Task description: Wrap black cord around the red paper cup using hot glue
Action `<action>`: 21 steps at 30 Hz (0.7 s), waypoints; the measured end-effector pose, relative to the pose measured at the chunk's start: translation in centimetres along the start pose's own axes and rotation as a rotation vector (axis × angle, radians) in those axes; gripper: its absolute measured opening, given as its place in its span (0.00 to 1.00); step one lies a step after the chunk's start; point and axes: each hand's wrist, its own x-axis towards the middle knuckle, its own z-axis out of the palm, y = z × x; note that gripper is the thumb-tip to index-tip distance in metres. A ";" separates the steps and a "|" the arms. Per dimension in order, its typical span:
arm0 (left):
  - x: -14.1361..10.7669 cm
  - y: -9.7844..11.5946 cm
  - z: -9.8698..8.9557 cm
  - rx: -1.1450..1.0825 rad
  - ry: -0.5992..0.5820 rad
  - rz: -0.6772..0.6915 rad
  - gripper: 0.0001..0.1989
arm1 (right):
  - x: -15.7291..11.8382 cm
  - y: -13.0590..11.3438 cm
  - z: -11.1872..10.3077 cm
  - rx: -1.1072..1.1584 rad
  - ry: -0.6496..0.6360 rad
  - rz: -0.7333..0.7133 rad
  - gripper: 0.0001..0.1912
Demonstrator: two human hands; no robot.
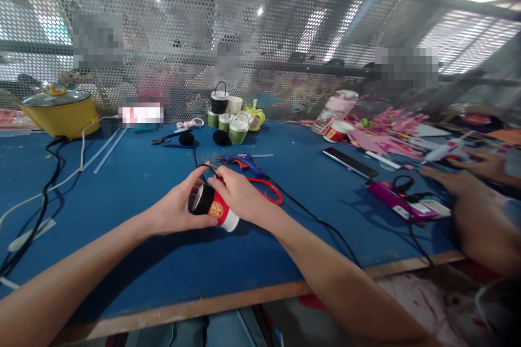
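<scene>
A small red, white and black paper cup lies tilted between my hands above the blue table. My left hand wraps round its black end, thumb along the near side. On the cup's far side, my right hand pinches a thin black cord near the black rim. Just beyond my hands lies a blue and orange glue gun, beside a red ring.
Small cups with handles, pliers and a yellow pot stand or lie further back. To the right are a phone, a purple power strip and another person's hands.
</scene>
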 end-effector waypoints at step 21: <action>0.2 -0.9 0.4 -0.199 0.023 0.045 0.47 | -0.2 0.1 0.2 -0.123 0.066 -0.112 0.11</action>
